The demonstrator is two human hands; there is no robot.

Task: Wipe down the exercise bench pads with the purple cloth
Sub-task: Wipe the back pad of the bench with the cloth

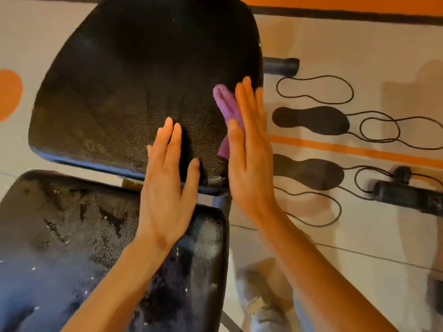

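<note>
Two pads, wiping upper pad [134,75] now. Right hand [249,149] flat, fingers straight, pressing purple cloth [226,104] at its right edge. Left hand [167,173] open, bracing. Next: sweep leftward, then lower pad [72,236].

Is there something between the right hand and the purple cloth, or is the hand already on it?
Nothing visible stands between them. The right hand, fingers straight, presses the purple cloth against the right edge of the upper bench pad. The left hand lies flat on the pad beside it.
</note>
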